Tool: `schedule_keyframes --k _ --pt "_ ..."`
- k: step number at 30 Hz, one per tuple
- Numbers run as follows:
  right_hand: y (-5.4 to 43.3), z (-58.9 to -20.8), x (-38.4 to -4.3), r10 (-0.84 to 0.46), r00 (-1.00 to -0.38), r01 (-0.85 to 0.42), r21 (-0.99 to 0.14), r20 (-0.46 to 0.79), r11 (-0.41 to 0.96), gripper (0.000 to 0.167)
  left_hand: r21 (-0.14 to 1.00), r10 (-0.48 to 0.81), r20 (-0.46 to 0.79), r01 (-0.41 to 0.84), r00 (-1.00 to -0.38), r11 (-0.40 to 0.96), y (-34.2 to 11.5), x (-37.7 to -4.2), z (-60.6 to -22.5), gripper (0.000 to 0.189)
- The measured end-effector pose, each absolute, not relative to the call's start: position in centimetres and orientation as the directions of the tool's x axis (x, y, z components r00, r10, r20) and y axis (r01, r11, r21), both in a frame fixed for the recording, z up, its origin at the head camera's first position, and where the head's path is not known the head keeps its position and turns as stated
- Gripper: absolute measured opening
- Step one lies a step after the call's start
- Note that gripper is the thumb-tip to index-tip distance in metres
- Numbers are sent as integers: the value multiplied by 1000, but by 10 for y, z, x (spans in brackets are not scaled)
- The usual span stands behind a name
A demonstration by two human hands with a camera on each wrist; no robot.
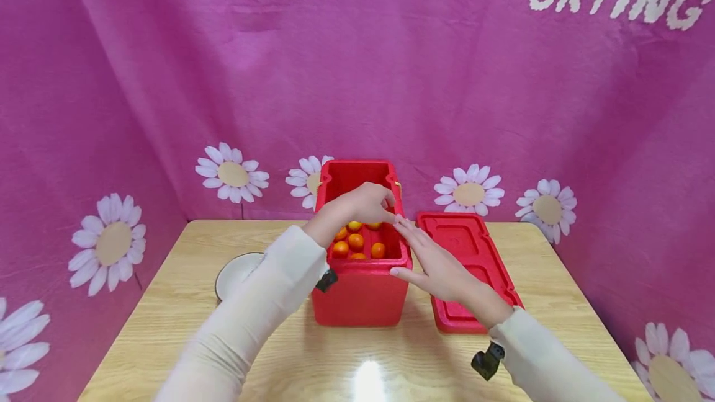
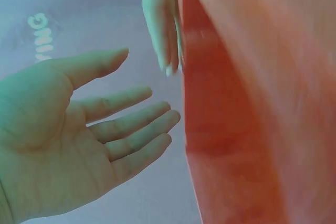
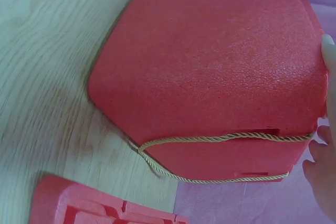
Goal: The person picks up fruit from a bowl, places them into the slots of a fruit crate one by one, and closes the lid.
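Observation:
A red box (image 1: 360,299) without its lid stands mid-table, with several small orange fruits (image 1: 355,242) inside. Over its opening hovers my left hand (image 1: 365,202), hiding part of the interior. In the left wrist view the same hand (image 2: 79,129) has an empty palm and loosely extended fingers beside the box's red wall (image 2: 220,129). My right hand (image 1: 441,272) rests at the box's right front rim, fingers extended and thumb at the corner. The right wrist view shows that thumb (image 3: 329,51) against the rim and the box's side (image 3: 210,66) with its twisted gold cord (image 3: 210,139).
Right of the box lies a red lid (image 1: 460,244) with recessed panels. A pale plate with a dark rim (image 1: 229,275) sits to the left, partly behind my left sleeve. The wooden table (image 1: 184,265) backs onto a purple cloth (image 1: 357,79) printed with daisies.

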State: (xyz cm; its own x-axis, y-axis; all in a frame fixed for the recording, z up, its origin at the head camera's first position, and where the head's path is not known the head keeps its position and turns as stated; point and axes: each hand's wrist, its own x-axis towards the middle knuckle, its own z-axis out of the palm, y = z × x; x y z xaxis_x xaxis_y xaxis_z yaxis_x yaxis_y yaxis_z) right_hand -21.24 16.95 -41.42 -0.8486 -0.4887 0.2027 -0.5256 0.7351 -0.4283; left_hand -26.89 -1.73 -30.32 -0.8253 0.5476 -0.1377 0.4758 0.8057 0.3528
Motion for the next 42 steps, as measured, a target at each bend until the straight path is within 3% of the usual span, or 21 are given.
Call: schedule_keyframes --k 7,14,19,27,35,42 --pt "184 -422 -205 -406 -892 -446 -517 198 730 93 469 597 -28 517 -802 716 4 -248 -315 46" --pt "218 -436 -197 -334 -916 -401 -553 223 730 85 439 648 68 606 -759 663 40 -235 -333 45" --pt "250 -448 -195 -266 -935 -354 -554 237 754 80 489 659 66 600 -749 633 68 -226 -354 52" --pt "294 -466 -197 -184 -961 -270 -545 208 794 71 537 606 14 517 -795 666 103 -221 -393 57" --pt "317 -484 -203 -115 -983 -177 -545 146 820 73 636 412 -107 257 -905 728 134 -217 -440 62" --pt "327 -500 -205 -45 -995 -86 -560 86 824 74 764 187 -174 -13 -967 645 138 -224 -473 67"
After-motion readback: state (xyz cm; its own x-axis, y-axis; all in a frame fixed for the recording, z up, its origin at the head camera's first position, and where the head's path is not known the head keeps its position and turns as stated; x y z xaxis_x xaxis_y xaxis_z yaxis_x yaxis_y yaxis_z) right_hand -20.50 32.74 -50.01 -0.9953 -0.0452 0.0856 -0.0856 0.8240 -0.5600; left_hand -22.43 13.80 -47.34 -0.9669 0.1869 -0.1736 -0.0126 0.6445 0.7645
